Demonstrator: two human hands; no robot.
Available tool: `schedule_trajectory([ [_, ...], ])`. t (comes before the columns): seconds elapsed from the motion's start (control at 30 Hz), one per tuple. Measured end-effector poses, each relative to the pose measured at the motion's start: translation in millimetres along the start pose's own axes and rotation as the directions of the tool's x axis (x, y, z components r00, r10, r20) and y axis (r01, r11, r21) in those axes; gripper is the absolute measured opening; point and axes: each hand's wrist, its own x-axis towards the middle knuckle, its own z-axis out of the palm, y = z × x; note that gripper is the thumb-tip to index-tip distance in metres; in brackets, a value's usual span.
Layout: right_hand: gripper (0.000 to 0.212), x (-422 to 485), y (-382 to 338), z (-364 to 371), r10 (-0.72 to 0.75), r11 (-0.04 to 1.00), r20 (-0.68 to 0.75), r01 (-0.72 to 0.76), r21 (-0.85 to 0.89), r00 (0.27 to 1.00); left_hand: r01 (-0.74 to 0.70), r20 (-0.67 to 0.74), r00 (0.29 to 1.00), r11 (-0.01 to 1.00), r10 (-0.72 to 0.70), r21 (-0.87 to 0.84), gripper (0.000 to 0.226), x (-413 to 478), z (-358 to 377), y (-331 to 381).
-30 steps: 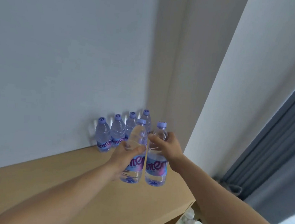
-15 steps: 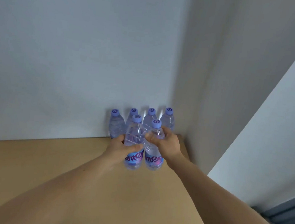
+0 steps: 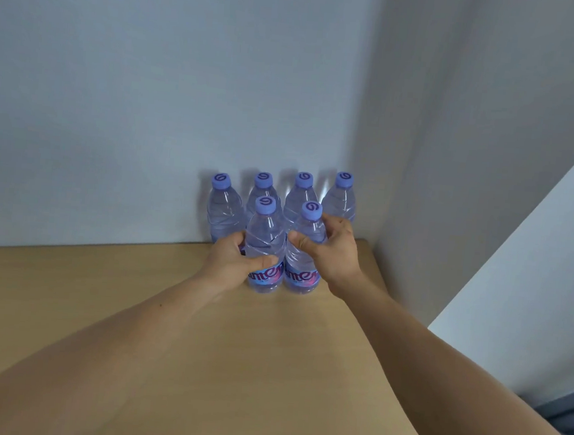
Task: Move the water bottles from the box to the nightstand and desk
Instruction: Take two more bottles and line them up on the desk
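Observation:
Two clear water bottles with purple caps stand upright side by side on the light wooden desk top (image 3: 134,308), in front of a row of several like bottles (image 3: 226,209) against the back wall. My left hand (image 3: 233,264) wraps the left front bottle (image 3: 265,236) at its middle. My right hand (image 3: 334,252) grips the right front bottle (image 3: 303,277) around its shoulder. Both bottle bases rest on the wood. The box is out of view.
The white wall (image 3: 150,103) runs behind the bottles, and a grey corner wall (image 3: 454,162) closes the desk's right end. The desk's right edge (image 3: 403,381) drops off beside a white panel (image 3: 530,288).
Both hands carried their bottles forward and down onto the desk, close to the back row. The view tilted down, showing more desk surface.

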Motion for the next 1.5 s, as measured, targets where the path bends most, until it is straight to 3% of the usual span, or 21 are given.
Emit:
schedule_trajectory([
  [0.17,0.060,1,7,0,-0.047,0.997,-0.016,0.046,-0.056,0.999,-0.029,-0.025,0.999,0.999,0.030,0.036,0.048,2,1,-6],
  [0.27,0.068,1,7,-1,-0.055,0.986,-0.013,0.052,-0.160,0.998,-0.032,-0.030,0.999,0.997,0.035,0.077,0.047,0,2,-2],
  [0.33,0.074,-1,3,-2,0.019,0.979,-0.026,-0.024,-0.202,0.999,-0.029,-0.029,0.999,0.993,0.032,0.118,0.045,0,1,2],
  [0.43,0.049,-1,-4,-4,0.086,0.983,0.004,-0.085,-0.164,0.996,-0.025,-0.015,0.999,0.984,0.028,0.175,0.045,2,-2,6],
  [0.57,0.036,2,-6,-2,0.079,0.986,0.005,-0.077,-0.145,0.997,-0.024,-0.030,0.999,0.981,0.031,0.192,0.047,3,-1,6],
  [1.03,0.027,1,-1,-2,0.064,0.992,0.041,-0.059,-0.113,0.997,0.065,-0.063,0.997,0.968,-0.052,0.241,0.041,-10,5,25],
  [1.13,0.036,-3,-9,-9,0.142,0.990,0.139,-0.142,-0.010,0.980,0.066,-0.055,0.997,0.951,-0.052,0.301,0.034,-21,5,36],
  [1.2,0.039,-8,-19,-17,0.151,0.988,0.171,-0.147,-0.039,0.974,0.059,-0.054,0.998,0.939,-0.044,0.338,0.029,-28,2,41],
  [1.3,0.068,-16,-43,-28,0.154,0.975,0.163,-0.123,-0.187,0.975,0.108,-0.071,0.994,0.925,-0.088,0.364,0.054,-36,-12,37],
  [1.37,0.081,-19,-64,-33,0.133,0.959,0.164,-0.085,-0.271,0.977,0.133,-0.081,0.991,0.902,-0.110,0.411,0.076,-40,-22,32],
  [1.5,0.081,-28,-114,-25,0.002,0.935,0.256,0.089,-0.343,0.967,0.201,-0.110,0.980,0.826,-0.168,0.526,0.067,-107,-39,104],
])
